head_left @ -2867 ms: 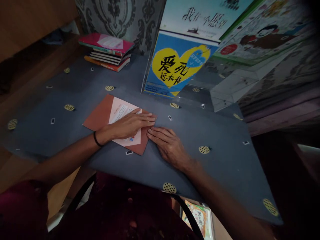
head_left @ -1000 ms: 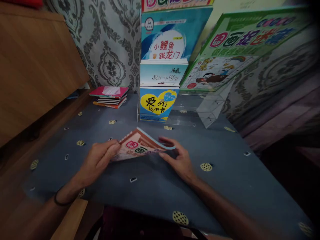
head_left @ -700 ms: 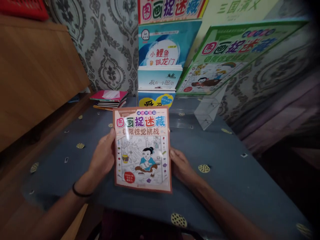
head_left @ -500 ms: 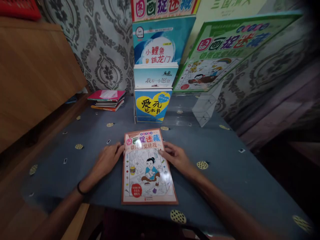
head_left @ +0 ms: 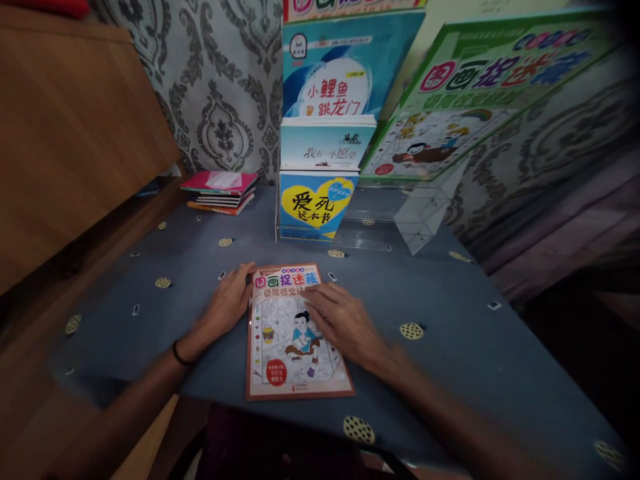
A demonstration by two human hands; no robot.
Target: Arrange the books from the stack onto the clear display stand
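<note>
Right hand (head_left: pixel 343 320): unclenched, laid across the upper right of the book (head_left: pixel 287 340). Left hand (head_left: pixel 233 297): at its upper left edge; pinch or mere contact, cannot tell. The book lies face up on the table (head_left: pixel 425 393), before the rack (head_left: pixel 423 210). Judged step: steadying it flat; any lift would call for a hold beneath an edge.

The left wrist (head_left: pixel 195 340) wears a thin black band (head_left: pixel 177 352); clothing (head_left: pixel 227 437) is dark maroon; hands (head_left: pixel 227 300) (head_left: pixel 345 323) bare.

I see a smooth paper book (head_left: pixel 280 347) near, a matt table (head_left: pixel 450 387), a clear plastic rack (head_left: pixel 421 215) far, a wooden cabinet (head_left: pixel 75 127) left.
</note>
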